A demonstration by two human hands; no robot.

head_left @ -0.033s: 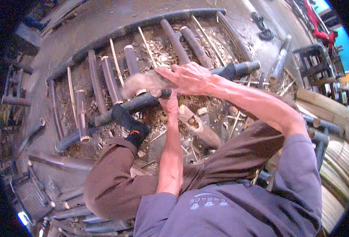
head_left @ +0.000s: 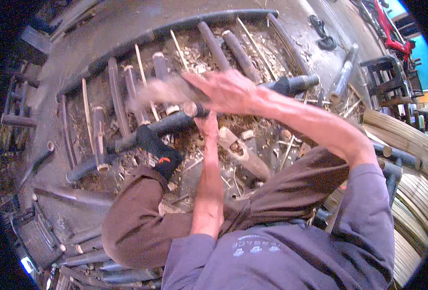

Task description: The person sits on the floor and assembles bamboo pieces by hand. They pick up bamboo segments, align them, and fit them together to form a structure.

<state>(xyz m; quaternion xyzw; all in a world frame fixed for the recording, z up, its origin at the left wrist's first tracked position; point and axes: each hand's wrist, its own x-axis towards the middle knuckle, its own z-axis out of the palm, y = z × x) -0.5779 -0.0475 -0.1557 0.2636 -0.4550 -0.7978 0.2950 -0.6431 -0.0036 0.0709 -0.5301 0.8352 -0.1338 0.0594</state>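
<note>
My right hand (head_left: pixel 231 92) is closed around a brown wooden tool (head_left: pixel 158 94), mallet-like but smeared by motion. Just below it, my left hand (head_left: pixel 207 125) grips a short dark round handle with a pale end (head_left: pixel 194 109); the tool's lower part is hidden. Both hands are over a dark bamboo pole (head_left: pixel 168 124), the near rail of a ladder-like bamboo frame on the ground. My feet, in dark socks (head_left: pixel 153 150), rest against this pole. A hollowed wooden block (head_left: pixel 245 154) lies just right of my left forearm.
Several bamboo rungs (head_left: pixel 118 96) and thin pale sticks (head_left: pixel 179 48) stand between the near pole and the far curved pole (head_left: pixel 175 28). Wood chips cover the ground. Sandals (head_left: pixel 322 34) lie at the far right, split bamboo (head_left: pixel 402 135) at the right, more poles (head_left: pixel 93 260) at the lower left.
The wooden tool in my right hand has swung slightly left and up, away from the round handle. My left hand keeps its hold in about the same place.
</note>
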